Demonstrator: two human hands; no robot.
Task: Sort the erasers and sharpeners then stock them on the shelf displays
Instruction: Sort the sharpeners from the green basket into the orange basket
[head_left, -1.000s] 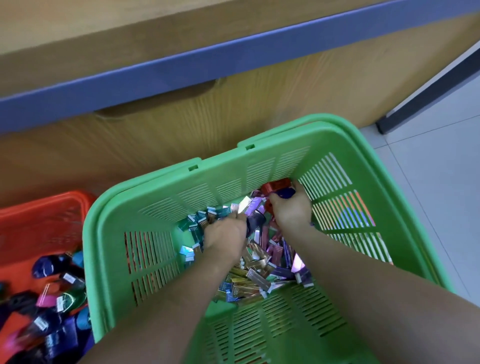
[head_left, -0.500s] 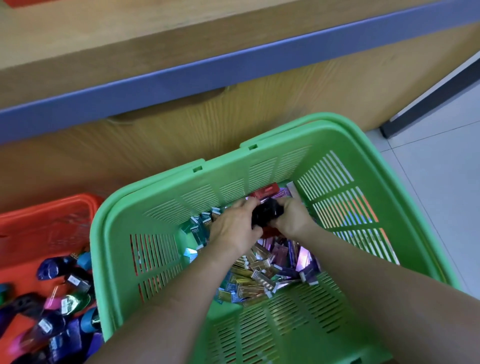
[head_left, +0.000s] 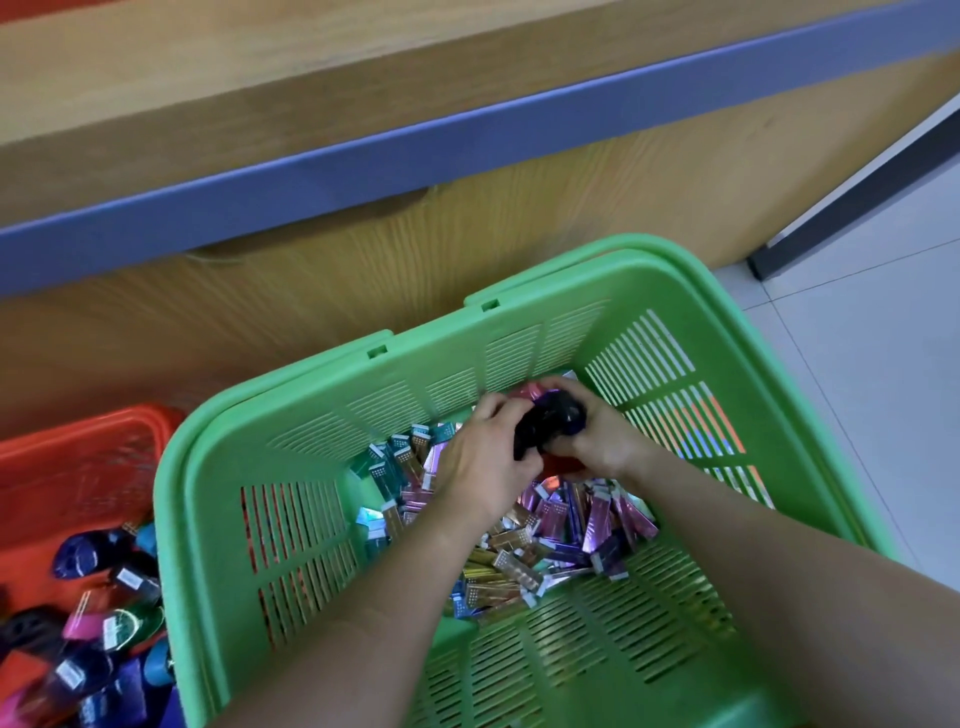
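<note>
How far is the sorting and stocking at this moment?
Done: the orange plastic basket on the left already holds blue, pink and dark sharpeners. In hand: the left hand and right hand grip dark rounded sharpeners inside the green plastic basket. Left: many foil-wrapped erasers lie in that basket, and stocking the wooden shelf seems not yet begun.

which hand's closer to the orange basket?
Left. Both are in the green basket; the left hand is on the side toward the orange basket, the right hand just beyond it.
</note>
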